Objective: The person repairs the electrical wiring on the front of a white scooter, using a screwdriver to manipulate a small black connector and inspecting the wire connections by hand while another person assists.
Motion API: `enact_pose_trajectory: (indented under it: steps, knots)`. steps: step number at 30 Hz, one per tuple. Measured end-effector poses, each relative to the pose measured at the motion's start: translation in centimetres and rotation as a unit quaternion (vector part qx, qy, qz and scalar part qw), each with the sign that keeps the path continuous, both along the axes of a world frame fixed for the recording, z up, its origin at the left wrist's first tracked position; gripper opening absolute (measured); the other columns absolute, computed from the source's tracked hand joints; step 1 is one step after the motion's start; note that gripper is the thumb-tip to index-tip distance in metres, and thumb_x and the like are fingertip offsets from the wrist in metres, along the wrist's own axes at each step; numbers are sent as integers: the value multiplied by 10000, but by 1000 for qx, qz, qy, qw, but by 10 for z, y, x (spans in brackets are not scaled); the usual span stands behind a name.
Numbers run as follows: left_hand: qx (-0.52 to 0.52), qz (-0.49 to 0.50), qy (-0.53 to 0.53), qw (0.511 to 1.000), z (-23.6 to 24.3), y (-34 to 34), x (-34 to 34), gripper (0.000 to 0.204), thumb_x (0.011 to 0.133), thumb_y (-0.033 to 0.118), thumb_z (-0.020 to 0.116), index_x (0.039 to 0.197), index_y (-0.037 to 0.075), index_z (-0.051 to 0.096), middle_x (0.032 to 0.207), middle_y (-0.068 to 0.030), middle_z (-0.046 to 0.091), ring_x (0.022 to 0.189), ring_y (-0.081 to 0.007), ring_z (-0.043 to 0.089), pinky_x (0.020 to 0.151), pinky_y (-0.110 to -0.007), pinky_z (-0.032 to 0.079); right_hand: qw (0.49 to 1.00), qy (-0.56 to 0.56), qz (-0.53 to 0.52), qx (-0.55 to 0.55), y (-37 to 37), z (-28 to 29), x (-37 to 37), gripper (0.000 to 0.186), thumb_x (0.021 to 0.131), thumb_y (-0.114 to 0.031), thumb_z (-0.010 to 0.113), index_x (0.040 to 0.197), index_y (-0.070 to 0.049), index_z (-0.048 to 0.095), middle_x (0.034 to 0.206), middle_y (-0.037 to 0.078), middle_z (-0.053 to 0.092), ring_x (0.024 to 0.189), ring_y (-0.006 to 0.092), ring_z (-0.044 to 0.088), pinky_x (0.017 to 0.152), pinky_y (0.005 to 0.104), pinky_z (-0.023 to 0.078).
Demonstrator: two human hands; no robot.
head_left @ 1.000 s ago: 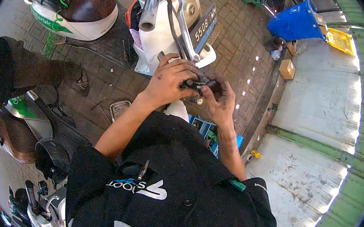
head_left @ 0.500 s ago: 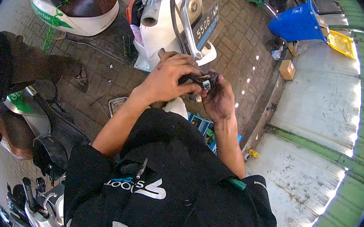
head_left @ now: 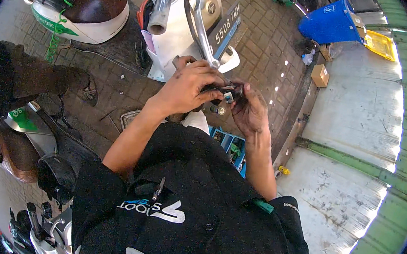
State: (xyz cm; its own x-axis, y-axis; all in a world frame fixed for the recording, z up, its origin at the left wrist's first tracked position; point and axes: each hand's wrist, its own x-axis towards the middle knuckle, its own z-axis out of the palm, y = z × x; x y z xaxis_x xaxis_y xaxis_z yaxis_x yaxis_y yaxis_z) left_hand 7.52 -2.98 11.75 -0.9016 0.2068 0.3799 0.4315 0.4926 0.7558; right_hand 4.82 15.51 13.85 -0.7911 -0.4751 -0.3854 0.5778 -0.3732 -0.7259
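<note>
My left hand (head_left: 185, 85) and my right hand (head_left: 251, 109) are both closed round a dark part (head_left: 223, 87) with what looks like wires and a small pale piece (head_left: 228, 98) showing between my fingers; its full shape is hidden. The part is held just below the silver bar (head_left: 210, 53) of a white scooter (head_left: 167, 51). A bare grey pipe (head_left: 161, 8) juts toward me above my left hand. A small cylindrical object (head_left: 219, 110) is below my hands.
Another scooter body (head_left: 95, 27) with a green coiled hose is upper left. A person's dark-clad leg (head_left: 45, 73) is at left, above more scooters (head_left: 22, 152). A blue toolbox (head_left: 226, 142) is below my hands. A blue bin (head_left: 323, 23) and cardboard box (head_left: 319, 75) are by the right wall.
My right hand has turned and its fingers have shifted on the dark part, so more of the pale piece shows. My left hand has moved only slightly.
</note>
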Motion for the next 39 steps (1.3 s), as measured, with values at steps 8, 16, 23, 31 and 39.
enact_pose_trajectory:
  steps: [8,16,23,31,39]
  knots:
    - [15,33,6,999,-9,8,5,263,740,305,611,910,104,614,941,-28,592,999,-223,489,866,-412,259,972,184,-6,145,1,-2,7,345,813,-219,576,1046,27,512,872,92,578,705,130,539,611,241,453]
    - [37,53,19,998,-5,11,9,261,698,266,655,899,104,615,936,-30,591,990,-221,488,864,-388,272,996,87,-22,17,0,-1,5,314,842,-234,544,1002,35,527,886,109,585,737,157,562,651,274,477]
    - [13,58,58,997,-6,5,7,225,677,244,666,837,90,630,877,-32,603,952,-230,508,827,-375,338,982,171,-21,75,-6,0,12,339,838,-249,550,1022,34,521,909,105,585,794,155,549,690,281,468]
    - [54,37,64,996,-6,4,7,222,663,217,672,828,75,628,845,-54,602,923,-247,522,809,-359,380,989,110,-21,94,-2,-9,4,311,831,-246,561,997,15,532,874,73,581,788,142,543,701,257,450]
    - [71,33,63,995,-7,1,9,225,641,169,682,822,52,619,847,-74,599,941,-267,523,820,-352,417,978,193,8,78,-4,-11,10,387,791,-261,622,1045,-28,446,925,58,534,771,130,522,649,245,440]
